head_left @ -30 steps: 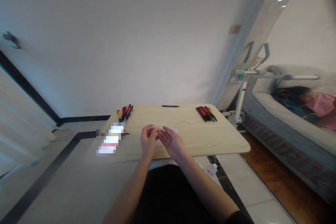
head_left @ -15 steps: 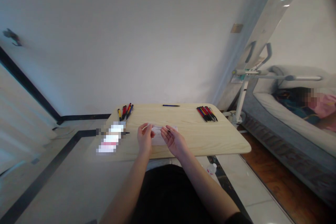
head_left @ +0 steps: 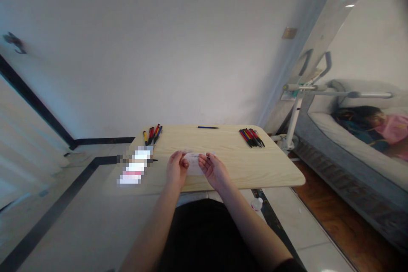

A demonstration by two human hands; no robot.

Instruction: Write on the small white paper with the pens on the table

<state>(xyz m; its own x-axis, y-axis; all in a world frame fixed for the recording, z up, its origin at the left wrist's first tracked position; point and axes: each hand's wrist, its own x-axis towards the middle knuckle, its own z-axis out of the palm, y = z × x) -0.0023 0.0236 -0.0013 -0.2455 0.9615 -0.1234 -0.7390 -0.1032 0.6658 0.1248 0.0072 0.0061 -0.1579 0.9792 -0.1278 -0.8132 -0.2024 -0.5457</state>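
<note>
A sheet of white paper lies on the pale wooden table under my two hands. My left hand is closed just above the paper's left side, thumb and fingers drawn together. A faint, thin, pale thing seems to stick out from its fingertips, too blurred to name. Over the right side, my right hand is half turned up with curled fingers pinched together. Something small and dark shows at its fingertips, but I cannot make out what. A small gap separates the hands.
Several pens lie side by side at the back right, and another group of pens at the back left. One blue pen rests at the far edge. A pixelated bright panel covers the left side. A plastic bottle is below the table.
My right hand has shifted slightly right, so the gap between the hands is a little wider. The thin pale thing no longer visibly spans between the fingertips. The pens stay put.
</note>
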